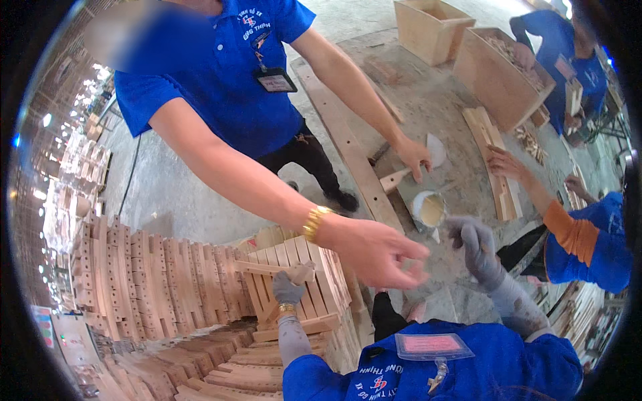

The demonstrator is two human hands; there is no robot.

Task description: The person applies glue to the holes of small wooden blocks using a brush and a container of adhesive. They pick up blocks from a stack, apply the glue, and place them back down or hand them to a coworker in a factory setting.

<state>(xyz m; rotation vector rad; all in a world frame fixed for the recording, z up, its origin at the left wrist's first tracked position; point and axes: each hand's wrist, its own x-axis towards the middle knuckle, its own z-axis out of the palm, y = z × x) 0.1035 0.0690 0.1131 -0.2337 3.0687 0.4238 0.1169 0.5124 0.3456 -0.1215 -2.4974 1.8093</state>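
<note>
wooden piece (304, 272) gripped in left hand (288, 290), over stacked slats (310, 304), right hand (476, 252) half-curled, grey workshop floor (167, 177)

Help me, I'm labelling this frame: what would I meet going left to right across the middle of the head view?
Row of drilled wooden pieces → grey-gloved left hand → gold band on a co-worker's wrist → container of cream-coloured stuff → grey-gloved right hand → another co-worker's orange sleeve.

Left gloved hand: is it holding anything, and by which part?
The left hand seems to hold a wood piece near its right end.
</note>
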